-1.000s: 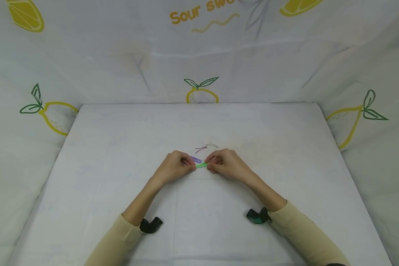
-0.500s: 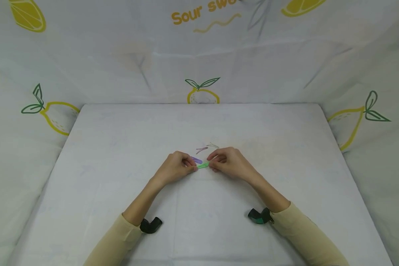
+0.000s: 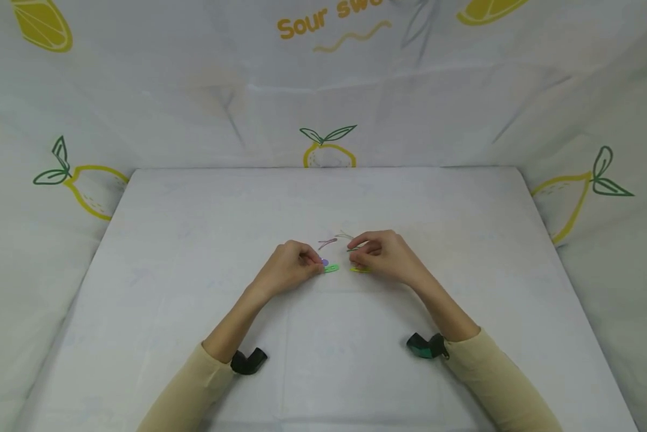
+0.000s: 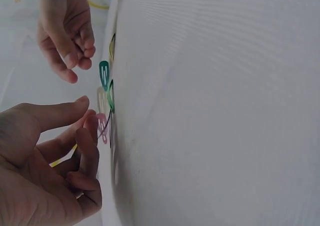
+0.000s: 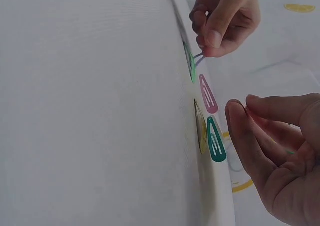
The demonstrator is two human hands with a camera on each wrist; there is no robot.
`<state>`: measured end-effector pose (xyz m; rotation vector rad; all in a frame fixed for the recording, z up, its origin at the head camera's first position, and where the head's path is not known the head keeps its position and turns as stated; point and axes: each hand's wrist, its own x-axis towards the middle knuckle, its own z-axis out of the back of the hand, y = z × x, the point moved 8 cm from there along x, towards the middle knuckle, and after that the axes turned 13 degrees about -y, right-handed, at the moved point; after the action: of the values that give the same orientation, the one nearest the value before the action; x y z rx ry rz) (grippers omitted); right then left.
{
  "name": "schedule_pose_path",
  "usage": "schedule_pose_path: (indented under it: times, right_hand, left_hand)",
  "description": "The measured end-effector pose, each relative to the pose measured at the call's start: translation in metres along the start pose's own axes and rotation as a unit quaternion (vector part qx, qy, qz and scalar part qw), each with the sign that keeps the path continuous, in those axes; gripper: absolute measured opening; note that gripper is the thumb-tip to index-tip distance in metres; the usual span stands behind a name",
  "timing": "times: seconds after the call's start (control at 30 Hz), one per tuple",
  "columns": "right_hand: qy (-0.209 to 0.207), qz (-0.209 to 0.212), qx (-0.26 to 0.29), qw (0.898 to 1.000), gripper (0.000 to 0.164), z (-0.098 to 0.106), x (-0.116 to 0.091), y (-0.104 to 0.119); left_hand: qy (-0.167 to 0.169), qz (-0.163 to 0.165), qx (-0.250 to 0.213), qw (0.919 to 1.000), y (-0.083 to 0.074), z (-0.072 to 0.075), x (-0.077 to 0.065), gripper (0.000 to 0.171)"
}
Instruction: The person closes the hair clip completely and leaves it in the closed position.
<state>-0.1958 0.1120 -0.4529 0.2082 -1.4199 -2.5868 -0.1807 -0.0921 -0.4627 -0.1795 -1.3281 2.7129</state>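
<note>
Left hand (image 3: 293, 268) sits left of the green clip (image 3: 331, 268) on the tabletop (image 3: 323, 348), partly covering the purple clip (image 3: 324, 261), whether grasping it I cannot tell; the right hand (image 3: 379, 255), relaxed and holding nothing, and the yellow clip (image 3: 360, 270) are right of the green clip; the pink clip (image 3: 331, 241) lies beyond it

White tabletop (image 3: 463, 228), pale fabric walls (image 3: 183, 108) on three sides, yellow lemon prints (image 3: 45, 27), orange lettering (image 3: 316, 19)
</note>
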Motion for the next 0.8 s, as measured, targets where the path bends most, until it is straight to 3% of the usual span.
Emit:
schedule_pose_path:
  times: [0.2,0.5,0.8]
  right_hand:
    - [0.001,-0.003,0.003,1.000,0.021,0.010,0.002,-0.005]
    - [0.001,-0.009,0.008,1.000,0.023,0.022,0.005,-0.012]
    - [0.012,-0.022,0.012,1.000,0.025,0.028,0.006,-0.019]
  left_hand:
    - [-0.005,0.000,0.005,1.0000,-0.006,0.002,0.003,0.006]
    - [-0.021,-0.030,0.002,0.9993,-0.022,0.000,0.013,0.004]
    - [-0.012,-0.042,0.053,0.9976,-0.038,-0.012,0.024,0.007]
